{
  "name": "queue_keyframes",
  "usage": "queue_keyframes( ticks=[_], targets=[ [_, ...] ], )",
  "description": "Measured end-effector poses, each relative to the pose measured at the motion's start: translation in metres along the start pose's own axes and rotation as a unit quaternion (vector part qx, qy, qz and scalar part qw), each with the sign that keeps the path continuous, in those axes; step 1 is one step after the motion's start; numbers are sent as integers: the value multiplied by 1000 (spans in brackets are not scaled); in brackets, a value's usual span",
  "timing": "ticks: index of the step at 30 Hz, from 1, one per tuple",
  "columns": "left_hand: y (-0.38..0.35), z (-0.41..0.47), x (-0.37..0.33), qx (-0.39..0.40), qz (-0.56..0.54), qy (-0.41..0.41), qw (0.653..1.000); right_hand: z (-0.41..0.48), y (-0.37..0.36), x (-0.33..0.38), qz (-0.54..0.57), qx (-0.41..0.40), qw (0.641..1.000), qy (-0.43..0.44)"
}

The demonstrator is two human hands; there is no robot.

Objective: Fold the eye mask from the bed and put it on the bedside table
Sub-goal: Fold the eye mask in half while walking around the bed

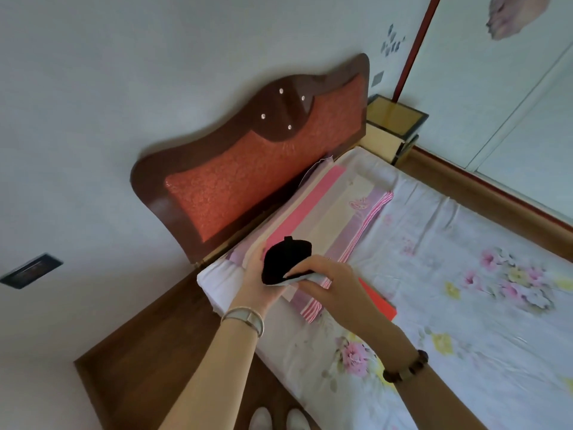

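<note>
Both forearms reached from the lower edge over the bed (pixel 449 274), a bangle (pixel 245 318) on the left wrist and a bead bracelet (pixel 406 366) on the right. The left hand (pixel 257 283) cupped the black mask (pixel 285 259) from behind while the right hand (pixel 328 283) pinched its lower, pale-lined edge, the mask held above the folded bedding (pixel 341 206) near the headboard (pixel 248 162). The yellow bedside surface (pixel 395 119) stood well apart, beyond the far end of the headboard.
</note>
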State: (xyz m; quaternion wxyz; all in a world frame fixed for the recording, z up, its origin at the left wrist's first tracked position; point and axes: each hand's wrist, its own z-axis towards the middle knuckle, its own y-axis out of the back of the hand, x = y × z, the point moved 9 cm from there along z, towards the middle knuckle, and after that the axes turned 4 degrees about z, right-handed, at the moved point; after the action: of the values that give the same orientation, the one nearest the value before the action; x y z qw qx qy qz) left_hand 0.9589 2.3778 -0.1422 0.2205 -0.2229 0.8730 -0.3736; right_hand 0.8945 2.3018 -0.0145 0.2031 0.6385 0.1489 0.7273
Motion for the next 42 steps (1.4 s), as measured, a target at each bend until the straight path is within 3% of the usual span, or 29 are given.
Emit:
queue_keyframes(
  ticks=[5, 13, 24, 34, 38, 42],
  targets=[
    [-17, -4, -2, 18, 83, -1, 996, -9, 16, -6, -6, -35, 999, -11],
    [-37, -21, 7, 112, 197, -5, 974, 6, 60, -11, -11, -195, 979, -49],
    [-26, -29, 13, 123, 280, -7, 952, 10, 41, -52, 16, -154, 975, -159],
    [-4, -23, 12, 50, 273, 8, 961, 7, 34, -67, 16, -88, 978, -191],
    [-7, -28, 21, 74, 258, 7, 963, 4, 45, -74, 54, -137, 967, -208],
    [-7, -29, 19, 52, 283, -30, 957, -8, 44, -89, 183, -185, 933, -249]
  ],
)
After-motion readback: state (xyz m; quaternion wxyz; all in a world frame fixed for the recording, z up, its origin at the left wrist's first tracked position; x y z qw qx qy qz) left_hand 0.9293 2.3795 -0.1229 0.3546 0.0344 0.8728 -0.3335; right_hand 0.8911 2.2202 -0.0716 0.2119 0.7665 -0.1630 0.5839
